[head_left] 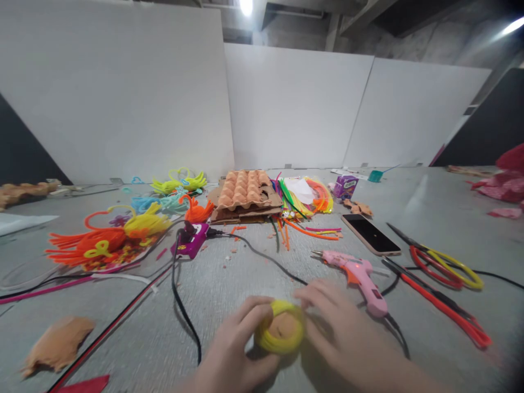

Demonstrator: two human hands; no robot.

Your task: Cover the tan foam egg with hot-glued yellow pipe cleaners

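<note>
My left hand (233, 344) and my right hand (339, 327) meet near the table's front edge around a small brown cup-shaped piece ringed with yellow pipe cleaner (281, 326). The left fingers curl over its left side. The right fingers press on its right rim. A pink glue gun (360, 275) lies just right of my right hand, its nozzle pointing left and its black cord running off behind the hand.
A purple glue gun (192, 240) lies mid-table with black cords (180, 305) across the grey table (123, 338). Behind are an egg carton (245, 191), loose pipe cleaners (303, 199), orange and yellow pipe-cleaner figures (106, 240). At right lie a phone (370, 233) and two scissors (440, 300).
</note>
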